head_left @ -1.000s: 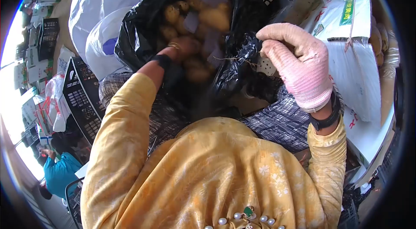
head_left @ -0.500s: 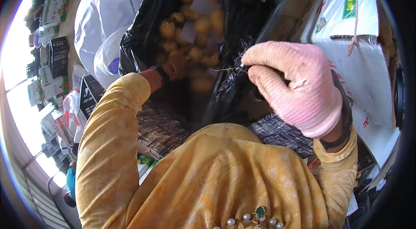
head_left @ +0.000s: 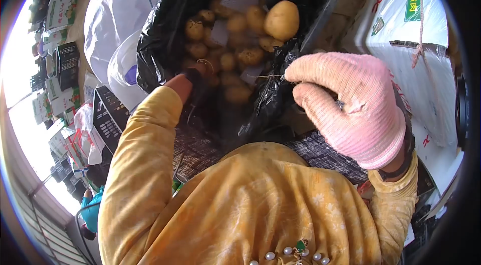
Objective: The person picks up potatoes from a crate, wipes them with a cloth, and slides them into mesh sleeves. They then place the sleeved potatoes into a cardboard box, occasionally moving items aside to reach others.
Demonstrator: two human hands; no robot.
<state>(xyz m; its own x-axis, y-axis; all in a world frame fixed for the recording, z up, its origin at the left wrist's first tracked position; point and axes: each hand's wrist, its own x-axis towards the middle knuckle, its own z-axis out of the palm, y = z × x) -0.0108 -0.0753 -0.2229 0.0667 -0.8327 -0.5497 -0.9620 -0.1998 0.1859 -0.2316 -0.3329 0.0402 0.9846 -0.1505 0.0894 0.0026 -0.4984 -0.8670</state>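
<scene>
A black crate (head_left: 328, 2) lined with a black plastic bag (head_left: 150, 57) holds several potatoes (head_left: 238, 23) and slips of paper (head_left: 238, 0). One larger, paler potato (head_left: 281, 20) shows at the right side of the pile. Bare and in shadow, my left hand (head_left: 200, 72) reaches into the bag at its left side; its fingers are too dark to make out. My right hand (head_left: 350, 104), in a pink knitted glove, is closed beside the bag's right edge, thumb and forefinger close together. A thin strand (head_left: 268, 76) runs from its fingertips toward the bag.
White boxes (head_left: 406, 29) wrapped in clear plastic stand at the right. White plastic bags (head_left: 117, 19) lie left of the crate. Farther left are black crates (head_left: 108, 114) and cartons (head_left: 61, 12). A person in teal (head_left: 91, 210) is at the lower left.
The large pale potato now shows at the right of the pile. My left hand has shifted slightly left and blurs less. My gloved right hand sits a little lower and farther right.
</scene>
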